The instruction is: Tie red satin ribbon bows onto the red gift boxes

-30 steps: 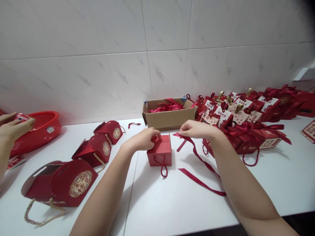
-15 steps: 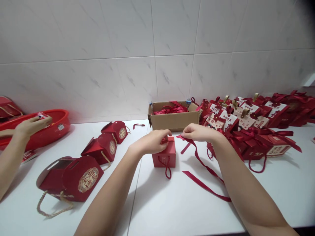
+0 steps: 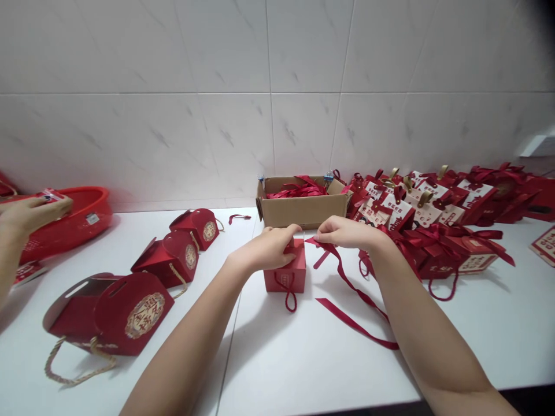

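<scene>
A small red gift box stands upright on the white table in front of me, a dark red cord loop hanging down its front. My left hand is closed over its top left side, fingertips curled at the lid; part of the lid is covered. Just right of the box, my right hand pinches a dark red ribbon between thumb and fingers. The short pointed end of the ribbon reaches toward the box's top corner. Its long part trails down to the table and bends near my right forearm.
Behind the box is a cardboard box of red ribbons. Three red boxes with rope handles stand at left. Many decorated gift boxes crowd the right. At far left, another person's hand holds a small packet over a red basin.
The view has turned slightly to the right. My right hand has brought the ribbon end a little closer to the box. My left hand keeps its place on the box.
</scene>
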{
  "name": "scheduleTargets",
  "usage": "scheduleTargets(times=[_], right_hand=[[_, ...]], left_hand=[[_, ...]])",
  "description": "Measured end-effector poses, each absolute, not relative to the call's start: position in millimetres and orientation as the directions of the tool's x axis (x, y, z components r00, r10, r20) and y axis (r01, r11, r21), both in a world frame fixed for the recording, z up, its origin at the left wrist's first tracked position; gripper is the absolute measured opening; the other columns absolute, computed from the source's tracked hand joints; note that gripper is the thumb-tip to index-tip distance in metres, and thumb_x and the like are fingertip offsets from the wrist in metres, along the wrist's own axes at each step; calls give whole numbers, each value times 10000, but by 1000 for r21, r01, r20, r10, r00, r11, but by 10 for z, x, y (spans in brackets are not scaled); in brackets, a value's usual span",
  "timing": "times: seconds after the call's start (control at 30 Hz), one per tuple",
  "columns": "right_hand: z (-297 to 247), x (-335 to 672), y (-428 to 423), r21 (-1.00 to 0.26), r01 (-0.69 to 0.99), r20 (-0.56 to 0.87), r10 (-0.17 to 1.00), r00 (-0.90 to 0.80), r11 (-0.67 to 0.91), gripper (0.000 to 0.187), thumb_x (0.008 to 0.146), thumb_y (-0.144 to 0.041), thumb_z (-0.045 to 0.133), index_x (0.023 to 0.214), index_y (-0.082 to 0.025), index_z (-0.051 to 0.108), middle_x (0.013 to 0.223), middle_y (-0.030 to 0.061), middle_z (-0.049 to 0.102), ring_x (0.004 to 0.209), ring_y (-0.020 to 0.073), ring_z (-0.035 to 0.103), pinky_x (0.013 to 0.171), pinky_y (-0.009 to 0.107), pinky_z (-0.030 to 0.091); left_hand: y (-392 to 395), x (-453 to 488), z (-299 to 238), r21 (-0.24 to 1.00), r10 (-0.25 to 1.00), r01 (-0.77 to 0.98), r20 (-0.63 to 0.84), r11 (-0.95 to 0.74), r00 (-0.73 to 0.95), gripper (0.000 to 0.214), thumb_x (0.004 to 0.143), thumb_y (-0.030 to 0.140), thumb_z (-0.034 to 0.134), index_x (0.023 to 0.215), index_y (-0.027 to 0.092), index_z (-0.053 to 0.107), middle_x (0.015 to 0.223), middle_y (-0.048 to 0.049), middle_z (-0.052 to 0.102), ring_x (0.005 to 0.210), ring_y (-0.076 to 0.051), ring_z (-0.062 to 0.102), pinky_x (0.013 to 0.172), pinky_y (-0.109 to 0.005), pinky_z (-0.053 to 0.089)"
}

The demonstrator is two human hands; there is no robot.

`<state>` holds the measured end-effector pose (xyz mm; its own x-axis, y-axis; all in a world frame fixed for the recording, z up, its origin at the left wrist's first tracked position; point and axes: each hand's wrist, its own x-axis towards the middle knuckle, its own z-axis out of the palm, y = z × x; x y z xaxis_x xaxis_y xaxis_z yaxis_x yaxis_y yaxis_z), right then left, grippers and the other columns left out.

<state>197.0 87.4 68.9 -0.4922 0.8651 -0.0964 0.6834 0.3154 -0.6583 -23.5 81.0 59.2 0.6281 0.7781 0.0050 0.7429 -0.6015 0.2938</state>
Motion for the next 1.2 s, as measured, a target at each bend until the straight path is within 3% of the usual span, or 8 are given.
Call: scheduleTargets(times=[0.27,0.5,0.67,0.77,0.87,0.97,1.07,1.2], right_hand=[[617,1899,949,-670,655,-63,853,-518,349,285,772,-343,478,577,-185,344,578,-45,231,516,83,187,474,253,159],[577,1840,960,-666,641,-35,843,-537,382,330,790,-379,463,571,-195,297,566,-54,192,502,80,156,447,252,133],[579,1826,950,-665,643,-34,844,-535,381,339,793,-386,469,567,-192,307,553,-58,209,490,76,164,441,248,143],[582,1826,945,-639,668,-35,853,-521,382,336,796,-423,485,578,-181,400,544,-54,276,478,74,214,441,242,177],[577,1810,940,-631,670,58,885,-462,390,374,805,-519,477,690,-170,544,637,-13,481,544,102,402,490,240,296],[581,1757,920,-706,562,225,889,-400,432,448,838,-578,414,843,-172,606,849,41,609,745,159,543,639,270,402],[616,1681,865,-819,307,305,821,-483,485,442,883,-544,376,972,-185,619,1021,60,630,936,173,566,816,293,420],[709,1621,736,-876,123,323,755,-571,467,362,873,-493,462,896,-174,632,928,48,644,879,153,582,812,291,435]], left_hand=[[762,-221,630,274,771,740,12,-614,636,420,811,262,427,1231,269,410,871,-35,630,779,-210,563,556,-255,349],[722,-105,666,159,806,792,58,-590,589,146,806,161,353,835,204,489,779,-35,610,675,-185,531,535,-261,319],[727,-36,642,115,817,809,123,-576,564,202,869,265,298,731,198,429,685,-29,580,551,-161,493,502,-269,276],[757,-47,613,99,813,810,165,-577,559,172,850,248,325,724,201,432,650,-19,568,533,-157,483,493,-267,261],[751,-85,651,94,818,825,233,-558,527,125,823,217,360,737,205,450,634,-8,569,536,-155,484,498,-267,257],[684,-141,767,180,826,824,310,-538,471,125,840,239,376,794,209,488,675,-5,595,571,-153,508,522,-263,290],[566,-197,908,348,818,755,394,-555,420,162,867,294,386,841,209,521,766,-15,626,658,-154,555,569,-257,356],[372,-248,1066,452,790,659,462,-601,404,157,863,299,426,820,193,535,792,-12,626,711,-140,568,600,-242,396]])
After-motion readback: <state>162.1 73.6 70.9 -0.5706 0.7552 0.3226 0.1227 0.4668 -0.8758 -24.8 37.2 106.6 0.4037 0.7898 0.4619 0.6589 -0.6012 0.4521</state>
